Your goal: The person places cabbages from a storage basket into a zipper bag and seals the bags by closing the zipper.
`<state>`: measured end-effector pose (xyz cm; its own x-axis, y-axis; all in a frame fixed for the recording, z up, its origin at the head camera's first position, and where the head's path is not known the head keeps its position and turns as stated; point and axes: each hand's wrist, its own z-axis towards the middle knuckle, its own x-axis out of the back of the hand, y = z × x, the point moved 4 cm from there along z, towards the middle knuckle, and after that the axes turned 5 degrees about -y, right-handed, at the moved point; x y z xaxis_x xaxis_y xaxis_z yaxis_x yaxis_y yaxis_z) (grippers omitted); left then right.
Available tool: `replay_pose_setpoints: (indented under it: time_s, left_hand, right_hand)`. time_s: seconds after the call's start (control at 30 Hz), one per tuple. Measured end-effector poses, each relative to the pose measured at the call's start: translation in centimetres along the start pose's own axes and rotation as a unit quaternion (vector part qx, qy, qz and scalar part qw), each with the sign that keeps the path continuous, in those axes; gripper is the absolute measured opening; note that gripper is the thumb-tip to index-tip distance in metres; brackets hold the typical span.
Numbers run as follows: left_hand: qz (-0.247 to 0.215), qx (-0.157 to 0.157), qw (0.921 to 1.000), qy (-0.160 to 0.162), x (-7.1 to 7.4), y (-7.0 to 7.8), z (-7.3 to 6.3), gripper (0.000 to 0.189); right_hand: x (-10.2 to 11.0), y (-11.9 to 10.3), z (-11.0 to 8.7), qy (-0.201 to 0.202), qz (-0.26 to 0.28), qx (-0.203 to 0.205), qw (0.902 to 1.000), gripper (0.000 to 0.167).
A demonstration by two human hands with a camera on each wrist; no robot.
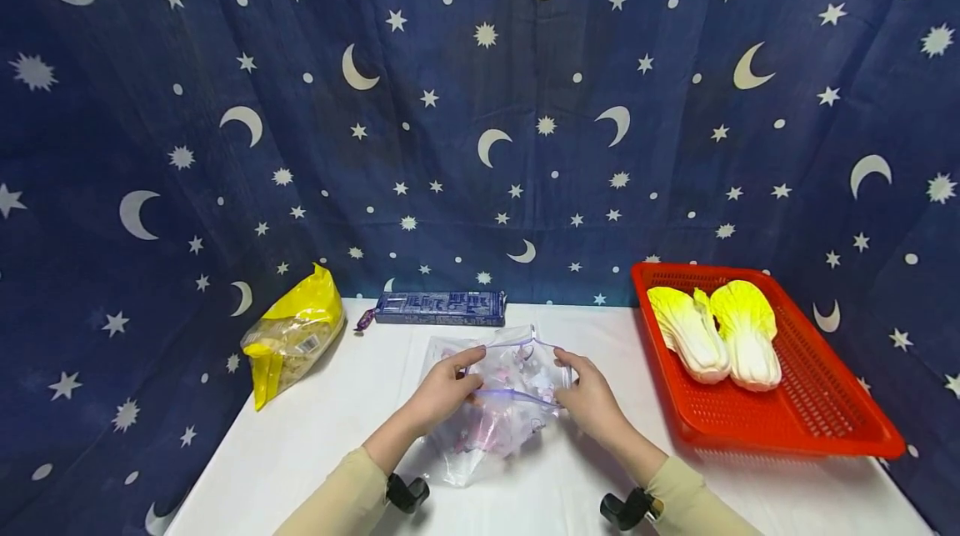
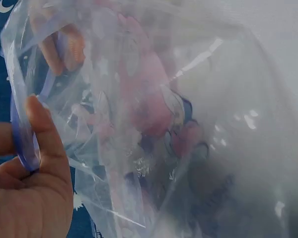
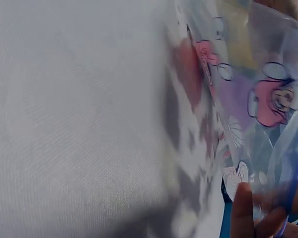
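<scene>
A clear zip-lock bag (image 1: pixel 491 432) with pink cartoon prints and purple zip strips is held upright-tilted over the white table, its mouth spread apart. My left hand (image 1: pixel 441 393) pinches the left side of the mouth between thumb and fingers. On the opposite side, my right hand (image 1: pixel 588 394) grips the rim the same way. In the left wrist view the thumb and fingers of the left hand (image 2: pixel 37 183) close on the purple strip. The right wrist view catches fingers of the right hand (image 3: pixel 258 218) at the bag's printed edge.
Behind the bag lies a long dark blue packet (image 1: pixel 441 308), with a small purple-wrapped sweet (image 1: pixel 365 319) beside it. A yellow food bag (image 1: pixel 300 332) leans at the left. To the right, a red plastic basket (image 1: pixel 840 403) carries two Chinese cabbages (image 1: pixel 742 336).
</scene>
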<state>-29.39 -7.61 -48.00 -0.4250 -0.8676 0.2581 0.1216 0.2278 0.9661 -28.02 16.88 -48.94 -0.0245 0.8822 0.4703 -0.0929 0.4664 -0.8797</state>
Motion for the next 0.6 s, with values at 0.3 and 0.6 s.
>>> replay_pose_setpoints:
  time_s: [0.3,0.6]
  left_hand:
    - [-0.090,0.017,0.9953,-0.030,-0.1,0.0,0.3,0.063]
    - [-0.073,0.021,0.9970,-0.019,0.3,0.0,0.0,0.062]
  right_hand:
    - [-0.3,-1.1,0.2,-0.028,0.102,-0.042,0.9935,0.065]
    - [0.3,-3.3,-0.4,-0.087,0.105,-0.054,0.9891,0.064]
